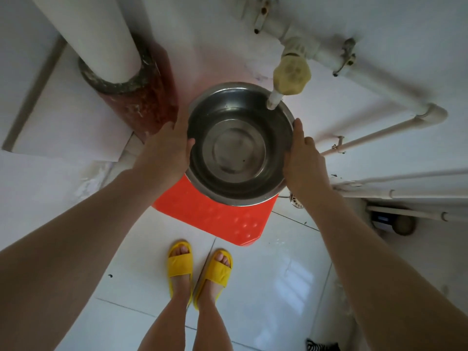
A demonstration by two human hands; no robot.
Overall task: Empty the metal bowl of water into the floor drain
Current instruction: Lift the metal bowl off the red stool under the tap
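A round metal bowl (239,145) sits level over a red plastic stool (217,216), with clear water inside. My left hand (167,150) grips its left rim, thumb over the edge. On the right rim my right hand (302,158) holds the bowl, fingers along the outside. The floor drain (296,200) shows as a small round grate on the floor just right of the stool, partly hidden behind my right wrist.
A white tap spout with a yellowish valve (291,74) hangs over the bowl's far right rim. White pipes (379,89) run along the wall at right. A thick white pipe on a red base (136,97) stands at left. My feet in yellow slippers (200,269) stand on white tiles.
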